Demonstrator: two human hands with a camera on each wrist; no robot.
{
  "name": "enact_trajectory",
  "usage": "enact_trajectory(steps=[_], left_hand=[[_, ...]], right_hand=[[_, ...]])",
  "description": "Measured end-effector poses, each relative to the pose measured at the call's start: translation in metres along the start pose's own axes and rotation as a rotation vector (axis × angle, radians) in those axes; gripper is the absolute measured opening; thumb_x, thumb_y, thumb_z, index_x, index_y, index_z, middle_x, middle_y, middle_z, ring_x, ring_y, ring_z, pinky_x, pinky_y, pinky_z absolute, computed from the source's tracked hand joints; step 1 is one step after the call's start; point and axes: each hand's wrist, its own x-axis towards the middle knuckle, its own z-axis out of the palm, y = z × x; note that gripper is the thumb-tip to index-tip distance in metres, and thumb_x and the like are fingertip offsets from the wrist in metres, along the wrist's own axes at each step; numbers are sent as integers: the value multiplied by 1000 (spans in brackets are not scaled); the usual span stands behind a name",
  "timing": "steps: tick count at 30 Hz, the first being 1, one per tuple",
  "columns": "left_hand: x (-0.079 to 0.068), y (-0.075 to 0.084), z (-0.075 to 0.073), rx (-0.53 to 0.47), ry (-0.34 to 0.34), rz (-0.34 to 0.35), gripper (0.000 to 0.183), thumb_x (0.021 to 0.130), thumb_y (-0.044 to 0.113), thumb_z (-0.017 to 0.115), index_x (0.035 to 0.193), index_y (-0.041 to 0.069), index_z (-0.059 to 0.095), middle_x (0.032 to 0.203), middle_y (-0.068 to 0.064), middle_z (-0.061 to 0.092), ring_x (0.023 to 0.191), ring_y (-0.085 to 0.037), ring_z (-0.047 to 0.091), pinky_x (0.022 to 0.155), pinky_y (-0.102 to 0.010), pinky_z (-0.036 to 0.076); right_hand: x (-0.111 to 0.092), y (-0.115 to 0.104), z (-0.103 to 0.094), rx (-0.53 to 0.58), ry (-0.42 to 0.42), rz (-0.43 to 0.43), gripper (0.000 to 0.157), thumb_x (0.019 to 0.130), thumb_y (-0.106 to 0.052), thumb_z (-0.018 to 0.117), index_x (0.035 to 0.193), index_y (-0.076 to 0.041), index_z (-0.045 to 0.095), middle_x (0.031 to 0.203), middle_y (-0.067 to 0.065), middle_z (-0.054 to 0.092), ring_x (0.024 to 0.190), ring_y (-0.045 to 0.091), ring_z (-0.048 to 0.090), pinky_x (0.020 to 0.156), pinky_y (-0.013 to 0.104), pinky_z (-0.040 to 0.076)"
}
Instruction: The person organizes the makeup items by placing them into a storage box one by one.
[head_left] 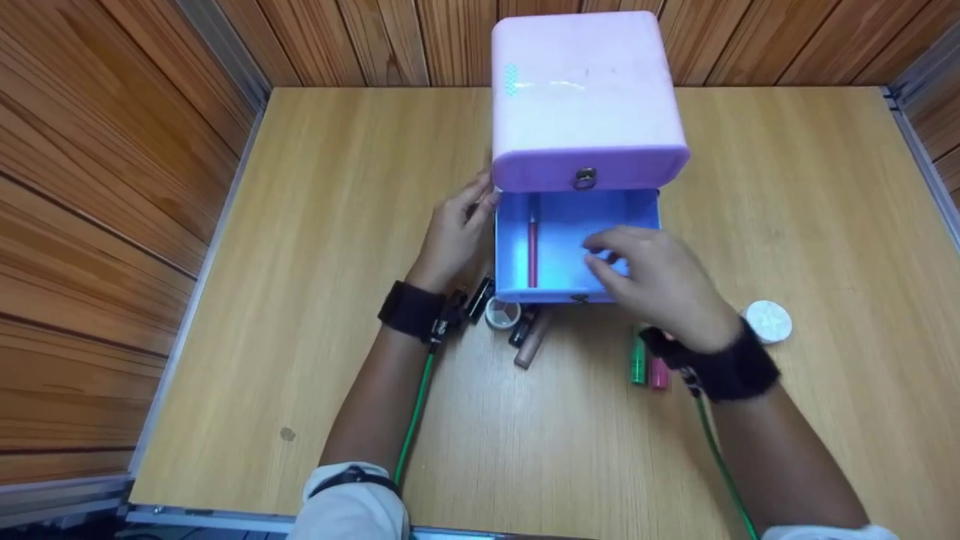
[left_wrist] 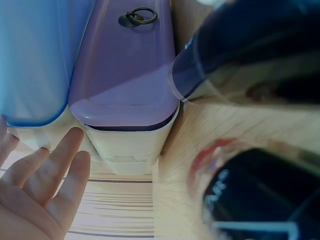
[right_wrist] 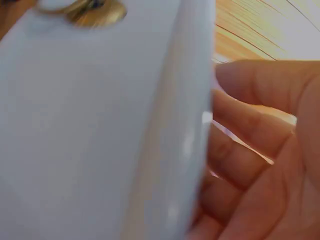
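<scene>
A pink box of drawers [head_left: 585, 82] stands at the back of the table, its blue drawer [head_left: 577, 295] pulled out. Inside the drawer, along its left side, lies a slim pink-red tube [head_left: 532, 255]. My left hand [head_left: 455, 236] is at the box's left side, its fingers extended along the pale wall. In the left wrist view, a purple drawer [left_wrist: 125, 65] with a ring pull sits closed below the blue one. Over the drawer's right front corner, my right hand [head_left: 667, 281] has loosely bent fingers with thumb and forefinger apart. Nothing shows between them.
Below the drawer's front lie a small round pot [head_left: 502, 313], a black tube [head_left: 480, 300] and a taupe tube [head_left: 532, 341]. A green tube [head_left: 637, 364] and a pink tube [head_left: 659, 373] lie near my right wrist. Further right is a white round container [head_left: 769, 321]. Wooden walls border the table.
</scene>
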Motion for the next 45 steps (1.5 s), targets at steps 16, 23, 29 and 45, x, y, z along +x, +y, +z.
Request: enact_trajectory(steps=[16,23,29,45], left_hand=[[0,2,1,14,19,-10,48,100,33,53,140,6,49,147,-12,43,135,-9,37,108,-17,30],[1,3,0,35,14,-27,49,100,34,52,141,7,48,147,-8,43,135,-8,37,108,-17,29],[0,3,0,31,5,-30,51,101,37,50,142,8,46,148,-6,41,135,-6,36,108,-17,29],[0,-1,1,-9,15,33,49,101,32,51,142,6,46,147,-9,43,134,-7,39,105,-18,34]], right_hand=[[-86,43,-9,-123,262,170,9,91,-13,69,90,-4,68,77,3,66,64,16,60,54,25,45],[-103,53,0,-103,188,256,10,92,-16,67,89,-6,69,70,-2,64,58,13,54,50,25,42],[-110,60,11,-107,-61,374,24,93,-21,65,104,1,66,77,7,68,59,19,58,50,34,46],[-110,60,31,-101,-356,409,39,89,-20,64,121,0,56,59,-3,50,50,15,46,43,30,37]])
